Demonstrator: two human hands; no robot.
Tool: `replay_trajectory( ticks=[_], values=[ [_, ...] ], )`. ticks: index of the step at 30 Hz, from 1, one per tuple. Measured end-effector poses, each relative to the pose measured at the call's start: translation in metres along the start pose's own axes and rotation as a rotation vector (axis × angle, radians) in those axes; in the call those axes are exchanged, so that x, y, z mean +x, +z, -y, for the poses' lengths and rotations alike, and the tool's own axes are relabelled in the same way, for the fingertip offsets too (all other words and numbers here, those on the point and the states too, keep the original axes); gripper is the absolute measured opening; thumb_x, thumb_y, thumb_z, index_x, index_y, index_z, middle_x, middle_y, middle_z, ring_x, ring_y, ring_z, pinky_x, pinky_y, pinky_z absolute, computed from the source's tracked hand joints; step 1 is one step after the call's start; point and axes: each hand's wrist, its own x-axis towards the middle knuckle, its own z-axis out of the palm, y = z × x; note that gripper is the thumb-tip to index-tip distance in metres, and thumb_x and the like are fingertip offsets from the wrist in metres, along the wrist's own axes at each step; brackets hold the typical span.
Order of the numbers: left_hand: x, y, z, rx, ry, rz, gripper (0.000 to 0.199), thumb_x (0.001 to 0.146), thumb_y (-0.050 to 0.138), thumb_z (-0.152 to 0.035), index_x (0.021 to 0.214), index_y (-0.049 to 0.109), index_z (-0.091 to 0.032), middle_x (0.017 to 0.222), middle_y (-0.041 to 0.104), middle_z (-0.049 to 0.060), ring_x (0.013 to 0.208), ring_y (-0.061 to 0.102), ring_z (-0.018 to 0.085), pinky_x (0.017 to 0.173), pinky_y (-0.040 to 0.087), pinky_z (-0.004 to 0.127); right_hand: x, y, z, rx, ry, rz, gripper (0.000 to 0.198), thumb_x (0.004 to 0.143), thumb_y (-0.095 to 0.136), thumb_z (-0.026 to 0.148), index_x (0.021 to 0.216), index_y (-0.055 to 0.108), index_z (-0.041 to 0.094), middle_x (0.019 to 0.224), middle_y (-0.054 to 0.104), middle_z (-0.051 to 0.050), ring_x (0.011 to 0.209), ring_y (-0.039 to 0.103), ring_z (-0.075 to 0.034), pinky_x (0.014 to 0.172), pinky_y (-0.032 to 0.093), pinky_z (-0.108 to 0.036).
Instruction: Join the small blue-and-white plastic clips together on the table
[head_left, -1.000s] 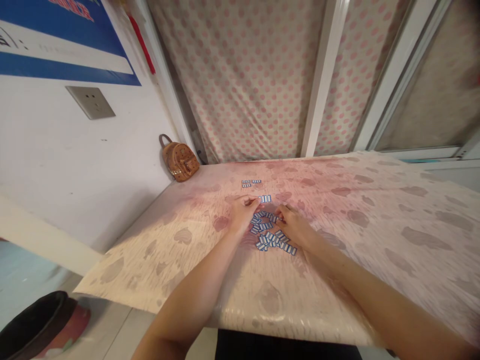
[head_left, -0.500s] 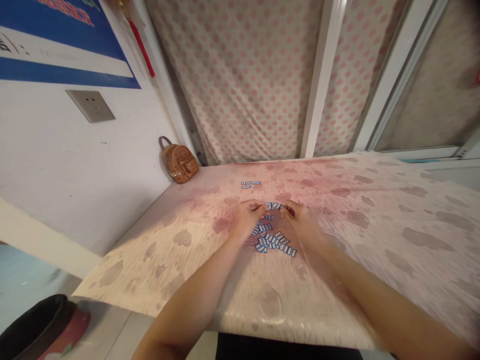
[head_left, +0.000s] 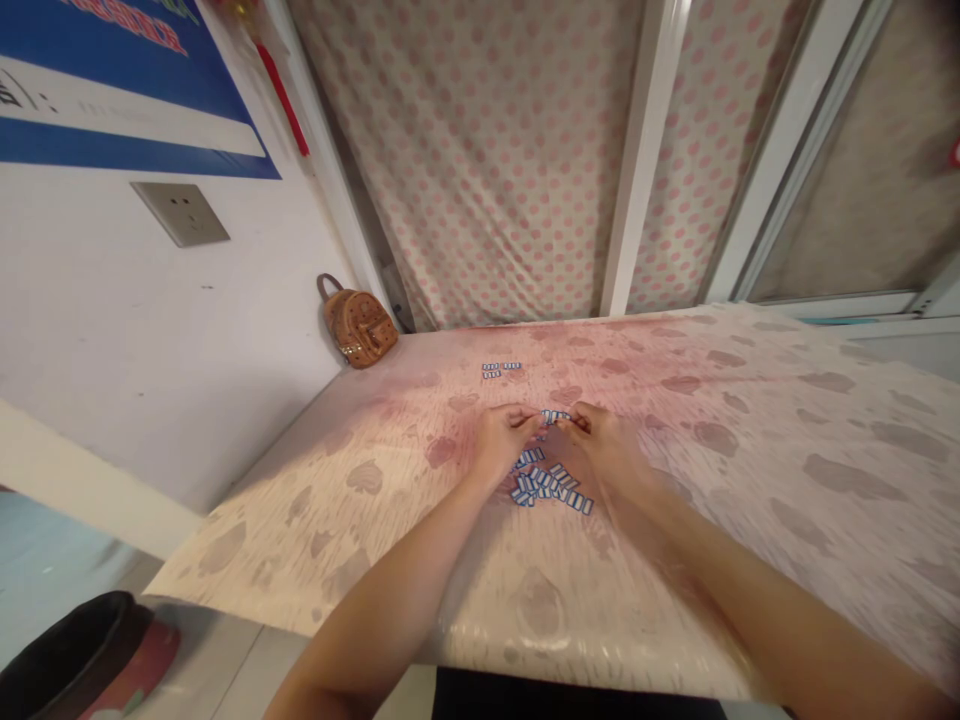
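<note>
Between my two hands is a short strip of blue-edged white pieces [head_left: 556,416]; the exact kind is too small to tell. My left hand [head_left: 512,438] pinches its left end between thumb and fingers. At the right end, the closed fingertips of my right hand [head_left: 600,435] hold it. Below lies a loose pile of similar blue-and-white strips [head_left: 551,485], some overlapping at angles. My left hand partly covers another strip [head_left: 531,457] just above the pile. Farther back, several small strips [head_left: 501,367] lie in two short rows.
A patterned cloth [head_left: 360,540] covers the table. At its back left corner a small brown backpack-shaped bag [head_left: 361,328] leans by the wall. A dotted curtain [head_left: 495,170] hangs behind. On the floor at lower left stands a dark-rimmed bin [head_left: 90,650].
My left hand has shifted slightly right, and the strip between my hands has moved a little right and nearer to me. My right hand has barely moved. The pile and back rows look the same.
</note>
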Motion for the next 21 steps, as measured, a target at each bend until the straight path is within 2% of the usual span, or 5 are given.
replay_trajectory(
  ticks=[5,18,21],
  values=[
    [0.0003,0.0008,0.0018,-0.004,0.003,-0.011,0.023,0.076,0.077,-0.036,0.080,0.074,-0.014,0.077,0.075,0.008,0.069,0.071,0.017,0.062,0.055,0.024,-0.0014,0.0016,-0.0015,-0.013,-0.027,-0.002,0.027,0.083,0.051,0.039,0.063,0.047,0.022,0.055,0.054,0.001,0.052,0.046,-0.014,0.052,0.028,-0.027],
    [-0.0024,0.0019,-0.0023,0.006,-0.015,0.018,0.019,0.077,0.076,-0.033,0.081,0.075,-0.015,0.080,0.077,0.008,0.071,0.071,0.017,0.063,0.054,0.023,-0.0015,0.0034,-0.0028,0.013,0.005,0.029,0.026,0.083,0.052,0.037,0.063,0.047,0.022,0.053,0.053,0.003,0.051,0.046,-0.013,0.051,0.028,-0.027],
    [-0.0013,0.0020,-0.0020,-0.006,-0.027,0.004,0.015,0.078,0.074,-0.029,0.079,0.075,-0.015,0.077,0.076,0.007,0.068,0.071,0.015,0.062,0.054,0.022,-0.0014,0.0047,-0.0046,0.075,0.011,0.035,0.022,0.082,0.053,0.039,0.068,0.049,0.023,0.056,0.054,0.003,0.053,0.049,-0.014,0.052,0.031,-0.027]
  ],
)
